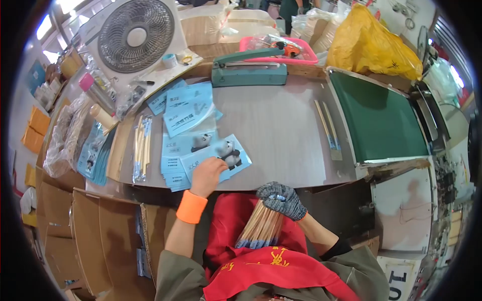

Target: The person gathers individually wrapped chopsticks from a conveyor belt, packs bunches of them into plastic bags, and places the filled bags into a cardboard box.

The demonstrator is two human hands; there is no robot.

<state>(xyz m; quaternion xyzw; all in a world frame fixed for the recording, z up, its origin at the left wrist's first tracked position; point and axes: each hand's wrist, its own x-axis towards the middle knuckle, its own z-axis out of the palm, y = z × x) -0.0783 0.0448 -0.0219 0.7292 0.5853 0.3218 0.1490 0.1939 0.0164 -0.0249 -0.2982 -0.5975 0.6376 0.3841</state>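
My left hand [207, 176], bare with an orange wristband, pinches a light-blue printed bag [240, 153] that shows a panda. That bag lies askew over a fanned stack of similar blue bags [173, 150]. In my right hand [282, 199], which wears a dark grey knit glove, is a bundle of wrapped chopsticks [261, 223]. The bundle is held over my red apron [228, 208], its blue-marked ends pointing down toward my lap. My gloved fingers are wrapped round the top of the bundle.
More wrapped chopsticks [142, 150] lie left of the bags, with a single pair [329, 129] at right. A teal heat sealer [248, 72] stands at the table's back. Around it are a fan [135, 65], a pink tray [309, 52], and a green-belted conveyor [376, 118].
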